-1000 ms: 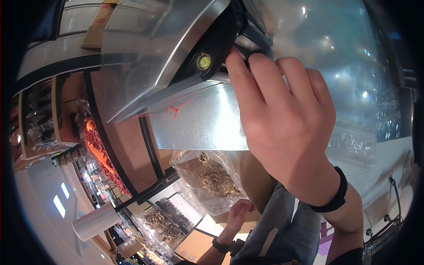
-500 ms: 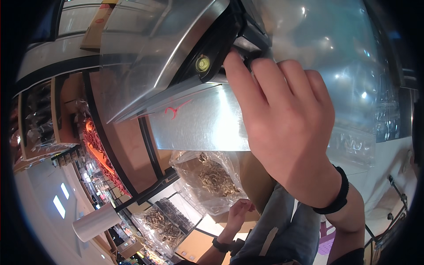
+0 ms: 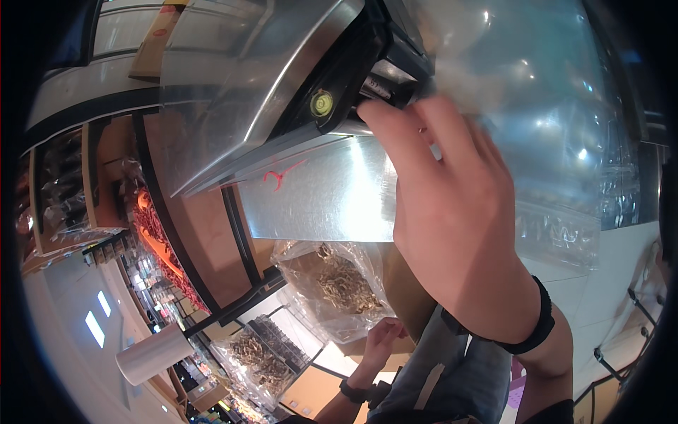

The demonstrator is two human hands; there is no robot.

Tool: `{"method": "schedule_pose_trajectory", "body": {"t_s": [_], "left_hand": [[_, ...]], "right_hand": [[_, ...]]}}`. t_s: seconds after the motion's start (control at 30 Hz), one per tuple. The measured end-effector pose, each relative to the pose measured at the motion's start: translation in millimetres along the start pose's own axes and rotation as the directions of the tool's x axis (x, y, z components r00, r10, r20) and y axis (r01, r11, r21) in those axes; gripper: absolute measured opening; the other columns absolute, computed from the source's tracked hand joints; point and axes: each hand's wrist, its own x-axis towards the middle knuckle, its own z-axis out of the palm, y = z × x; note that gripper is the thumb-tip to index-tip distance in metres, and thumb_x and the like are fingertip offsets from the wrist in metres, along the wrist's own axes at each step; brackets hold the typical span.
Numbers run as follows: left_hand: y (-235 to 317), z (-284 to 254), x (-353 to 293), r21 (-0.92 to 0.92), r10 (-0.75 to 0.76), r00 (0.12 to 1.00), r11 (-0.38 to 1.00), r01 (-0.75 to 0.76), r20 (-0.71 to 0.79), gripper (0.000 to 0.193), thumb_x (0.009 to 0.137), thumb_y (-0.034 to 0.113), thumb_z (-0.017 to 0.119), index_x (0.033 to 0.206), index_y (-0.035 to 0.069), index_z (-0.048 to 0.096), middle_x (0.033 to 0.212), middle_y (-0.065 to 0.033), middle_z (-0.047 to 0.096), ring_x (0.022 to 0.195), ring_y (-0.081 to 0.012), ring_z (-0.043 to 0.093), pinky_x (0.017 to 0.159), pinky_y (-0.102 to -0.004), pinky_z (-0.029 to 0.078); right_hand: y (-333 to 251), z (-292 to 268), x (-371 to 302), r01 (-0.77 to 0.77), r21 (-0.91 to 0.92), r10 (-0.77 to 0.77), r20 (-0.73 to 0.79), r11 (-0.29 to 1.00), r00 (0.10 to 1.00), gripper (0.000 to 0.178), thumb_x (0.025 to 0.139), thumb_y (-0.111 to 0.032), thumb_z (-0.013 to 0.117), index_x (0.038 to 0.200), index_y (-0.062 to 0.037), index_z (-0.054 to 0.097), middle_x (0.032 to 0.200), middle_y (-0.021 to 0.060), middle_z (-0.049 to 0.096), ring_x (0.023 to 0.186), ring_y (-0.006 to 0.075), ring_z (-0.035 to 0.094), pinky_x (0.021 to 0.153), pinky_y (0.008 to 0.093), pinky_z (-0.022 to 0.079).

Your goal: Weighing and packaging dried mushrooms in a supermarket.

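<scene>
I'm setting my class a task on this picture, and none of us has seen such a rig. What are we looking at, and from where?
There is no robot: these are a person's bare hands. The view comes from the left of two fisheye cameras worn on the head, looking down, so straight edges bend near the rim. The right hand has its fingertips at the dark opening of a black and metal machine; whether they grip anything is hidden. A shiny metal plate below shows a thin red strand or mark. The left hand is lower in the picture, near a clear plastic bag of brown pieces; nothing can be seen held in it.
</scene>
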Motion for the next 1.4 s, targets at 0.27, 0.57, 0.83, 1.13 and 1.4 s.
{"method": "schedule_pose_trajectory", "body": {"t_s": [0.27, 0.57, 0.83, 1.13, 1.4], "left_hand": [[-2, 0, -1, -0.015, -0.001, 1.0, 1.0, 0.001, 0.003, 0.013, 0.093, 0.011, 0.051, 0.097, 0.0, 0.054, 0.083, -0.007, 0.06, 0.079, -0.0141, 0.056, 0.075, -0.0279, 0.045], [-5, -4, 0, -0.012, 0.002, 1.0, 1.0, -0.002, 0.01, 0.012, 0.093, 0.012, 0.053, 0.096, 0.001, 0.055, 0.083, -0.0067, 0.06, 0.078, -0.0138, 0.056, 0.074, -0.0276, 0.045], [-4, -2, 3, -0.04, -0.004, 1.0, 0.999, 0.005, 0.003, 0.012, 0.092, 0.013, 0.054, 0.097, 0.001, 0.055, 0.082, -0.0062, 0.061, 0.078, -0.0133, 0.056, 0.074, -0.0272, 0.044], [-5, -8, 2, -0.042, -0.007, 1.0, 0.999, 0.007, 0.008, 0.014, 0.092, 0.013, 0.054, 0.098, 0.0, 0.056, 0.083, -0.0068, 0.061, 0.079, -0.0136, 0.057, 0.074, -0.0272, 0.044], [-2, -11, 3, -0.005, -0.008, 1.0, 1.0, 0.008, 0.018, 0.014, 0.092, 0.012, 0.053, 0.099, 0.0, 0.055, 0.084, -0.0073, 0.061, 0.079, -0.0138, 0.057, 0.074, -0.0275, 0.045]], "right_hand": [[12, 1, -2, 0.071, -0.07, -0.071, 0.009, 0.995, 0.997, 0.056, 0.059, 0.01, 0.058, 0.111, -0.013, 0.063, 0.082, 0.005, 0.049, 0.074, 0.022, 0.052, 0.066, 0.0322, 0.045], [7, 7, 0, 0.15, -0.353, -0.173, -0.035, 0.924, 0.984, 0.053, 0.064, 0.005, 0.056, 0.111, -0.018, 0.063, 0.081, 0.0017, 0.048, 0.069, 0.017, 0.048, 0.062, 0.0296, 0.042], [8, 7, -2, 0.14, -0.3, -0.132, 0.049, 0.944, 0.99, 0.055, 0.066, 0.005, 0.056, 0.117, -0.0135, 0.059, 0.084, 0.0026, 0.051, 0.075, 0.0186, 0.05, 0.067, 0.0308, 0.044], [4, 8, -3, 0.117, -0.202, -0.111, 0.043, 0.972, 0.993, 0.061, 0.062, 0.006, 0.058, 0.121, -0.0101, 0.056, 0.087, 0.0043, 0.052, 0.078, 0.0212, 0.051, 0.071, 0.0317, 0.045], [-1, 7, -2, 0.14, -0.293, -0.126, 0.068, 0.946, 0.99, 0.052, 0.065, 0.002, 0.058, 0.116, -0.0078, 0.058, 0.088, 0.0034, 0.052, 0.079, 0.0194, 0.051, 0.071, 0.0317, 0.044]]}}
